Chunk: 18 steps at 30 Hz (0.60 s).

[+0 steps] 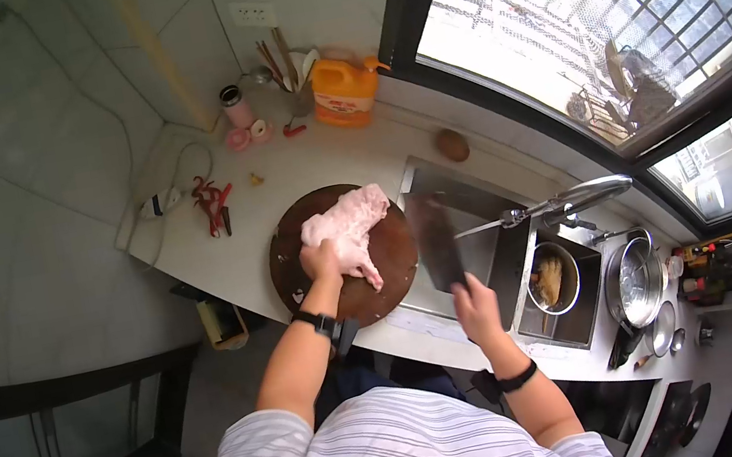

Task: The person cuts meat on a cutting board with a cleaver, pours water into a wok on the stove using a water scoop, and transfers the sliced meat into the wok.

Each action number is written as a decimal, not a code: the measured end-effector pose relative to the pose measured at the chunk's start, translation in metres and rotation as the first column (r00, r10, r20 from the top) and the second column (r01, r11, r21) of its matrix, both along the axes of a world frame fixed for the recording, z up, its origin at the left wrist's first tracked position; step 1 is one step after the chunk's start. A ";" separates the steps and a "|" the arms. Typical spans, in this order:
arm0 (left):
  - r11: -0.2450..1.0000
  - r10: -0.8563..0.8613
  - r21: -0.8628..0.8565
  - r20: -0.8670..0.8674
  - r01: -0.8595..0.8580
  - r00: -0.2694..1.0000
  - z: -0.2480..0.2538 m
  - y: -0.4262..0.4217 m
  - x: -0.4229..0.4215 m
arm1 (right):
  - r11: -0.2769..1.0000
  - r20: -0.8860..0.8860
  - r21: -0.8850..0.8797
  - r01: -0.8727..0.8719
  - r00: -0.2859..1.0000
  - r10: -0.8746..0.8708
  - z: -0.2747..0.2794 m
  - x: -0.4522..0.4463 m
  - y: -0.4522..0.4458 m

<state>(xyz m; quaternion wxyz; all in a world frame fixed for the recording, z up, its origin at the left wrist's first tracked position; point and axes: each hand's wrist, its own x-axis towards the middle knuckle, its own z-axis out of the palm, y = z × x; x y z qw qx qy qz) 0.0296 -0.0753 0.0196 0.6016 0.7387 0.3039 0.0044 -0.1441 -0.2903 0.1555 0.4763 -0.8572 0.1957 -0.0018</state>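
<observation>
A pale pink piece of raw poultry [349,230] lies on a round wooden chopping board [396,287], with a leg-like end pointing toward me. My left hand [321,262] grips its left side; the fingertips are partly hidden against the meat. In my right hand [477,309] is the handle of a cleaver [436,241]. Its broad dark blade points away from me, held over the sink edge to the right of the board and apart from the poultry. A small pale scrap [299,296] sits near the board's left edge.
Right of the board is a double sink [470,205] with a faucet [567,201] and a pot [573,275] holding yellowish food. An orange jug [344,90], pink flask [236,106], red items [212,207] and a brown round object [452,145] stand behind. Metal bowls [637,278] are far right.
</observation>
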 end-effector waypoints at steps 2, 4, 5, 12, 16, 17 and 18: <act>0.999 -0.005 0.045 -0.038 0.007 0.999 -0.028 0.029 -0.014 | 0.995 -0.006 -0.082 -0.060 0.998 0.060 -0.011 0.034 0.021; 0.993 -0.033 0.107 -0.115 0.045 0.993 -0.058 0.062 -0.027 | 0.884 0.014 -0.421 -0.203 0.973 0.230 -0.017 0.063 0.037; 0.982 -0.057 0.168 -0.192 0.090 0.980 -0.066 0.068 -0.031 | 0.878 0.005 -0.426 -0.216 0.970 0.241 -0.022 0.077 0.041; 0.645 -0.576 0.734 0.284 0.213 0.767 0.044 0.036 0.002 | 0.846 -0.136 -0.507 -0.162 0.985 0.107 -0.038 0.130 0.041; 0.469 -0.824 0.770 0.206 0.433 0.527 0.014 -0.018 0.046 | 0.816 -0.199 -0.534 -0.219 0.971 0.130 -0.038 0.140 0.037; 0.466 -0.830 0.756 0.194 0.459 0.523 0.009 -0.026 0.054 | 0.803 -0.245 -0.536 -0.261 0.958 0.147 -0.042 0.142 0.035; 0.468 -0.831 0.751 0.195 0.465 0.522 0.003 -0.031 0.055 | 0.802 -0.252 -0.538 -0.261 0.957 0.143 -0.044 0.143 0.031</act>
